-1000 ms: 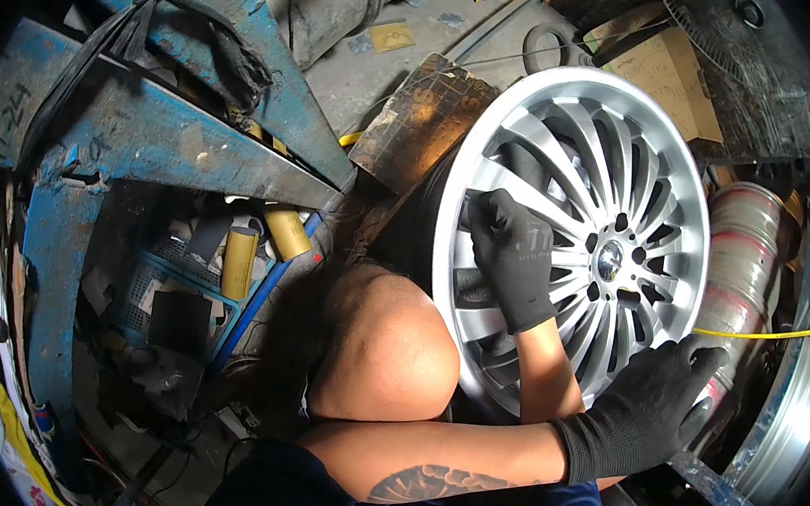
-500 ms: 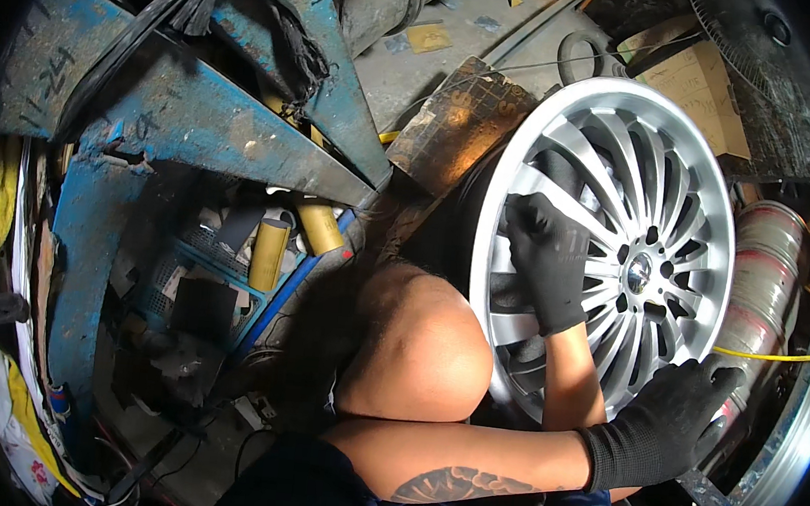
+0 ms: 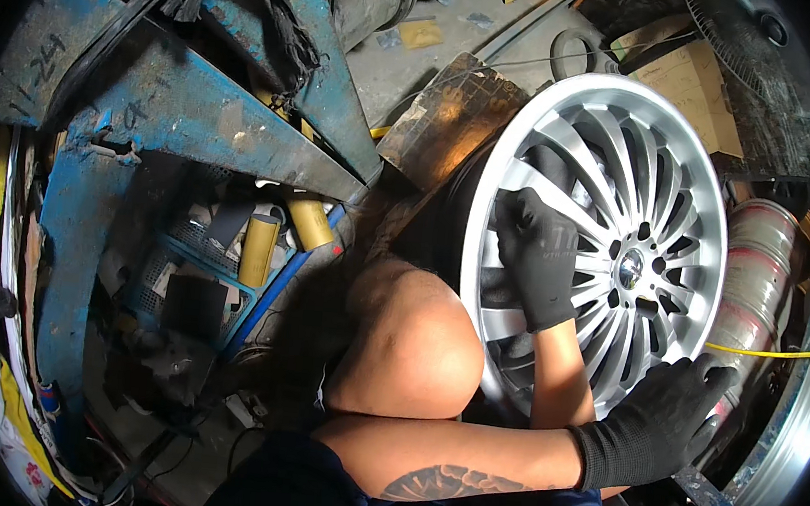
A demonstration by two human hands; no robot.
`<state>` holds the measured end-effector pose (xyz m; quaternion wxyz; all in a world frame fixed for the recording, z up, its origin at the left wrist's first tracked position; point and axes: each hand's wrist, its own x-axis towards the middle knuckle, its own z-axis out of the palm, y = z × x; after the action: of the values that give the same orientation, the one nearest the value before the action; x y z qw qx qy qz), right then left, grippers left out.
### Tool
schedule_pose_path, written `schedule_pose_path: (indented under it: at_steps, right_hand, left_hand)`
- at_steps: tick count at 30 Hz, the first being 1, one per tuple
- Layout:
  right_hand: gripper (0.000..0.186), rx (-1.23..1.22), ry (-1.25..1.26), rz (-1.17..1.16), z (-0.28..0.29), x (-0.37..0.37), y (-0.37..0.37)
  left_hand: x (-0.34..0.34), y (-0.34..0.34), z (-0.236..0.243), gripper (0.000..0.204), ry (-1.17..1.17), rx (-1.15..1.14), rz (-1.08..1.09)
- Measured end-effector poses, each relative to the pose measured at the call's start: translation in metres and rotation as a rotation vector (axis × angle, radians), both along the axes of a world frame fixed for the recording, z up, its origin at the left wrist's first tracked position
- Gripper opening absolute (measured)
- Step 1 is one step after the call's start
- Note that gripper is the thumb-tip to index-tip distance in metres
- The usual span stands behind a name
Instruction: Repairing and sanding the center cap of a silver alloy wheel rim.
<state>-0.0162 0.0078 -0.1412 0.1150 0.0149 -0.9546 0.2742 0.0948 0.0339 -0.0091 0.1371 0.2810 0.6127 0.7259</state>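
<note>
A silver alloy wheel (image 3: 573, 92) with many slim spokes stands tilted in front of me, its hub facing up and to the right. My left hand (image 3: 652, 421), in a black knit glove, crosses over my other arm and grips the wheel's lower right edge. Its thumb stands apart from its fingers. My right hand (image 3: 536, 260), gloved the same way, is closed in a fist against the spokes on the wheel's left side. Whatever its curled fingers may hold is hidden. My bare knee (image 3: 411, 345) rises close to the wheel's left rim.
Blue steel beams (image 3: 223, 131) with black ties cross the left. Below them a blue crate (image 3: 246, 311) holds yellow rolls (image 3: 258, 250). A grey-red cylinder (image 3: 755, 274) and another metal rim (image 3: 784, 431) are at right. A cardboard box (image 3: 698, 96) lies behind the wheel.
The whole view has shifted slightly, so the scene sits a little further left. Both hands keep their places on the wheel.
</note>
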Motion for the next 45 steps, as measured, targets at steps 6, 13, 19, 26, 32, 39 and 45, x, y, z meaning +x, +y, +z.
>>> schedule_pose_path:
  at_steps: [6,13,19,26,32,39,45]
  right_hand:
    - [0.008,-0.008,-0.018,-0.013,0.001,-0.001,0.002]
    - [0.011,-0.031,-0.028,-0.001,-0.003,0.000,0.002]
    - [0.008,-0.025,0.006,-0.005,0.001,-0.004,0.003]
    - [0.008,-0.064,0.027,0.016,0.003,-0.003,0.004]
    - [0.007,-0.039,-0.123,0.019,0.004,-0.002,0.008]
    - [0.008,-0.048,-0.066,0.007,0.002,-0.001,0.006]
    - [0.007,-0.023,-0.056,0.021,0.000,-0.002,0.005]
  left_hand:
    - [-0.005,-0.004,0.005,0.051,-0.012,-0.003,0.063]
    - [-0.006,-0.003,0.001,0.054,0.009,-0.038,-0.052]
    - [0.000,-0.001,-0.002,0.056,0.010,-0.015,-0.047]
    - [-0.002,-0.004,0.000,0.059,0.009,-0.040,-0.078]
    - [-0.007,-0.006,-0.003,0.058,0.006,-0.064,-0.165]
    - [-0.005,-0.008,0.001,0.061,0.010,-0.062,-0.134]
    - [-0.006,-0.007,0.000,0.064,0.000,-0.089,-0.205]
